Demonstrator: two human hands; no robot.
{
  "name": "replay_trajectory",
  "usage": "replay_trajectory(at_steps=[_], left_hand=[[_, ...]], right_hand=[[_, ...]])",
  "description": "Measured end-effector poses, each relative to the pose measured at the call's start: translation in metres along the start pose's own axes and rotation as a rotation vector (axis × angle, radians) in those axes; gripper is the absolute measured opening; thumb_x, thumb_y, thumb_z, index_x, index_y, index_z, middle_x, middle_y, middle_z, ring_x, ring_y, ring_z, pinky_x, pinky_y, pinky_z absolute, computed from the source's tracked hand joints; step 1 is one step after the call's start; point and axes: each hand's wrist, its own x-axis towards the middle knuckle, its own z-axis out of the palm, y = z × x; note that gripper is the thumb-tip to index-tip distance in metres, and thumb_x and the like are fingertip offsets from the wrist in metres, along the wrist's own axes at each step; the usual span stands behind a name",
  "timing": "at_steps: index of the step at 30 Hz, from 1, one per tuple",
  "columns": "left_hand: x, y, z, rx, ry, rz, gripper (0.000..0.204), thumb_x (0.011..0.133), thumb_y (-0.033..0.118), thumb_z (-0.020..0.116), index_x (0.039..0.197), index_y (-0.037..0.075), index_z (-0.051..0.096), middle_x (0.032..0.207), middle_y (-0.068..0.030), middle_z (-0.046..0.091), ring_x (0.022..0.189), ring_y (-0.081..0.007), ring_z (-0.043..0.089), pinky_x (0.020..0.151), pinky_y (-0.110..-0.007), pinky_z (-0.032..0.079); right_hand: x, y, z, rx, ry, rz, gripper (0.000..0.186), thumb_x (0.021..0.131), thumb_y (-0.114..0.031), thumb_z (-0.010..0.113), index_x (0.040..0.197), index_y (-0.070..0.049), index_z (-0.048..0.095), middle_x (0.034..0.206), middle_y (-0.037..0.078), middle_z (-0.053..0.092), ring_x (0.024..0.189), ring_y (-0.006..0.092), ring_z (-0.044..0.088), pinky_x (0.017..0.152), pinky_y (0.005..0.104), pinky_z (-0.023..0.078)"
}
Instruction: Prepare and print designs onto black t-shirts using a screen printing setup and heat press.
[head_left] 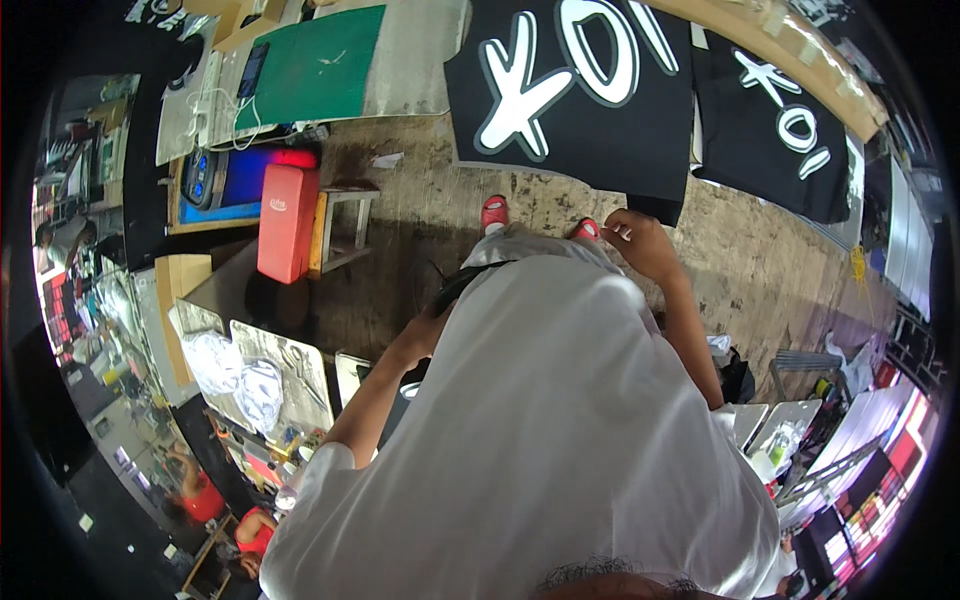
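While the person in the white shirt looks straight down, the right hand (640,243) is raised at the near edge of a large black fabric sheet with bold white letter shapes (570,95), which hangs off the far surface. Its fingers are curled narrowly together, pinched at the sheet's lower corner; whether anything small sits between the fingertips cannot be told. The left hand (432,322) is held at the waist, closed around a dark flat object (462,285) whose kind cannot be made out, and most of the fingers are hidden behind the shirt.

Between the hands and farther off, two red sandals (494,214) stand on a worn, stained wooden floor (420,190). To the right of the first sheet, a second black fabric sheet with white letter shapes (780,130) hangs just beside it. On the left, a red padded rectangular block (287,222) leans against a small wooden stool (345,228). Farther left and beyond, a green cutting mat (320,65) lies on a surface. At the near left, a grey board (285,380) carries crumpled white fabric pieces (240,380).
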Motion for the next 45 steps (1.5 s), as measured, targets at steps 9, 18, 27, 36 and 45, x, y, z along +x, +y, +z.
replay_trajectory(at_steps=[9, 18, 27, 36, 45], left_hand=[[-0.021, 0.041, -0.004, -0.048, 0.003, -0.111, 0.086, 0.095, 0.07, 0.045, 0.154, 0.007, 0.036, 0.14, -0.0249, 0.055, 0.117, -0.0348, 0.063, 0.084, -0.042, 0.059], [-0.009, 0.024, -0.008, 0.203, -0.03, 0.053, 0.096, 0.093, 0.074, 0.045, 0.158, 0.007, 0.025, 0.151, -0.0257, 0.044, 0.133, -0.0394, 0.051, 0.09, -0.046, 0.059], [-0.007, 0.041, -0.022, 0.296, -0.193, -0.02, 0.09, 0.095, 0.062, 0.051, 0.161, 0.016, 0.011, 0.16, -0.0225, 0.027, 0.137, -0.041, 0.046, 0.089, -0.048, 0.061], [-0.008, 0.032, -0.022, 0.276, -0.177, -0.065, 0.085, 0.098, 0.061, 0.047, 0.161, 0.016, 0.014, 0.146, -0.0231, 0.049, 0.125, -0.0393, 0.058, 0.092, -0.049, 0.058], [0.019, 0.11, -0.092, 0.568, -0.017, -0.348, 0.093, 0.089, 0.081, 0.042, 0.131, 0.001, 0.061, 0.12, -0.0255, 0.066, 0.11, -0.0329, 0.068, 0.091, -0.041, 0.056]], right_hand=[[0.006, 0.01, -0.004, -0.046, -0.037, 0.019, 0.021, 0.09, -0.022, 0.073, 0.097, -0.003, 0.07, 0.094, 0.016, 0.073, 0.085, 0.0303, 0.072, 0.076, 0.0397, 0.056], [0.01, 0.004, -0.007, 0.07, 0.091, -0.014, 0.018, 0.089, -0.016, 0.073, 0.095, 0.0, 0.069, 0.093, 0.017, 0.072, 0.084, 0.0314, 0.072, 0.076, 0.0402, 0.056], [0.035, 0.009, -0.001, -0.479, 0.495, -0.082, 0.072, 0.09, -0.04, 0.072, 0.146, -0.004, 0.045, 0.157, 0.021, 0.034, 0.147, 0.0429, 0.029, 0.119, 0.0532, 0.026], [0.035, 0.021, 0.006, -0.547, 0.386, -0.01, 0.086, 0.091, -0.046, 0.067, 0.158, -0.008, 0.027, 0.165, 0.018, 0.018, 0.153, 0.0398, 0.014, 0.122, 0.0548, 0.015], [0.038, 0.012, 0.003, -0.517, 0.417, -0.037, 0.083, 0.089, -0.044, 0.071, 0.155, -0.008, 0.034, 0.162, 0.02, 0.024, 0.151, 0.0431, 0.019, 0.121, 0.0556, 0.019]])
